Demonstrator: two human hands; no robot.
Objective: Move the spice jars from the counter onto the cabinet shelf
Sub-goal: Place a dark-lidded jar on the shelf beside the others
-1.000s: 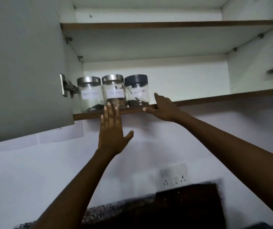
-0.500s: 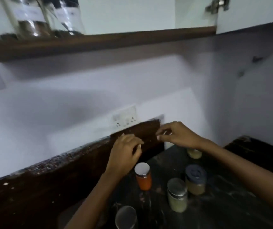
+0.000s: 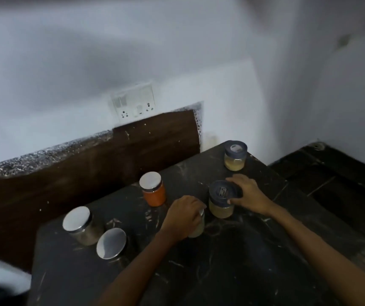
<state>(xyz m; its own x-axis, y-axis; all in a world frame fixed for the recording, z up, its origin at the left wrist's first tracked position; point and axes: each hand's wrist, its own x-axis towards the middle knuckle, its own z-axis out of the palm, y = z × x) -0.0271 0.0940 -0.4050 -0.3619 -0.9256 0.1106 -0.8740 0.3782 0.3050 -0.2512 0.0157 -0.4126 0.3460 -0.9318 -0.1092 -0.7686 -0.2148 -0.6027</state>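
Several spice jars stand on the dark counter (image 3: 232,272). My left hand (image 3: 183,216) is closed over a silver-lidded jar of pale powder (image 3: 198,227), hiding most of it. My right hand (image 3: 249,193) wraps around the lid of a dark-lidded jar with pale contents (image 3: 220,202); both jars rest on the counter. An orange jar with a silver lid (image 3: 154,191) stands behind my left hand. Two silver-lidded jars (image 3: 79,225) (image 3: 111,244) stand at the left. Another dark-lidded jar (image 3: 235,154) sits at the back corner. The cabinet shelf is out of view.
A white wall socket (image 3: 133,102) sits above the brown backsplash (image 3: 100,160). The counter ends at its right edge, where a lower dark surface (image 3: 342,186) lies beside the white wall.
My view has dropped from the cabinet shelf with three jars down to the counter. Both hands came down from the shelf edge and closed on two jars.
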